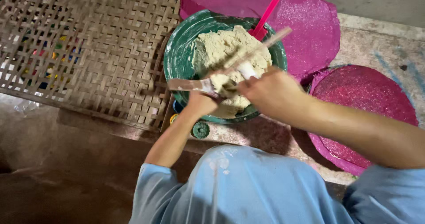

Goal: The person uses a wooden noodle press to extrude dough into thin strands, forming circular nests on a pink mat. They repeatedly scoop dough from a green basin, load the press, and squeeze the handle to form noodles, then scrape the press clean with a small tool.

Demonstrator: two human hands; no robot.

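Two hands: both are working over one green bowl (177, 60), so the dough cannot drop outside it.
Bowl: it is sitting on the floor (385, 42) just in front of the person's knees, within easy reach of both arms.
Dough: a pale, crumbly lump (223, 51) is filling most of the bowl, heaped toward the far side.
Left hand: the left hand (201, 102) is closing around the handle end of a flat scraper (188, 85), whose blade is pointing left across the near rim.
Right hand: the right hand (270, 91) is clenching a long wooden stick (259, 46), slanting up to the right over the dough; its white-coated end is sitting at the fingers.
Pink spoon: a pink spoon (268, 13) is standing in the dough at the far rim, leaning right, untouched.
Pink discs: two glittery pink discs (310, 29) are lying flat to the right, well clear of the mixing.
Woven mat: a bamboo lattice (88, 51) is lying to the left, touching the bowl's edge.
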